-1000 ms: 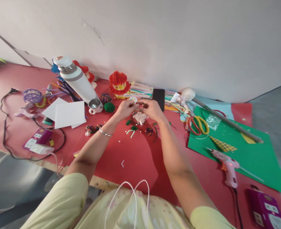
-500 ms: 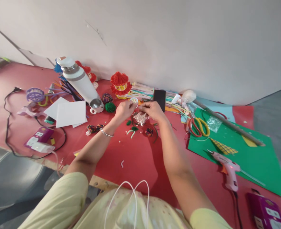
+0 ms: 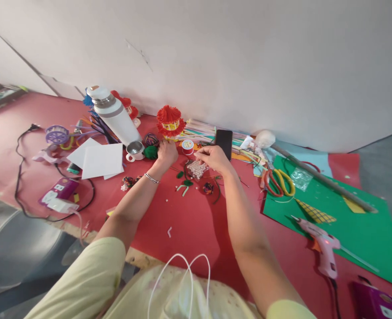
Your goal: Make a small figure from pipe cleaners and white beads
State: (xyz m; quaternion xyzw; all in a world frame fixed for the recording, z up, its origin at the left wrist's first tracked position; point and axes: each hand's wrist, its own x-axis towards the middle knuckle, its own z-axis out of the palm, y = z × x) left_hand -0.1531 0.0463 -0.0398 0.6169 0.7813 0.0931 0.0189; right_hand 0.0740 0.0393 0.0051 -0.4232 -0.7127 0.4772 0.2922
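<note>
My left hand [image 3: 167,153] is curled beside the dark green yarn ball [image 3: 150,152], just in front of the red-and-yellow frilled ornament [image 3: 170,120]. Its fingertips face away from me, so whatever they hold is hidden. My right hand [image 3: 213,158] pinches thumb and fingers together over a clear packet of pearl beads [image 3: 196,169]; anything in that pinch is too small to make out. Between the hands, a red thread spool with a white top [image 3: 187,146] stands upright, apart from both. Green leaf-like pieces [image 3: 186,182] and a multicoloured yarn flower [image 3: 208,188] lie nearer me.
A white flask [image 3: 116,116] and steel-lined cup [image 3: 135,151] stand left, near white cards [image 3: 103,160]. Behind my right hand lies a phone [image 3: 224,142]. Scissors [image 3: 279,183], a wooden stick [image 3: 325,179] and a pink glue gun [image 3: 320,244] are to the right.
My left hand has moved left, away from my right hand and toward the green yarn ball. The spool now shows fully between them. My right hand stays pinched over the beads.
</note>
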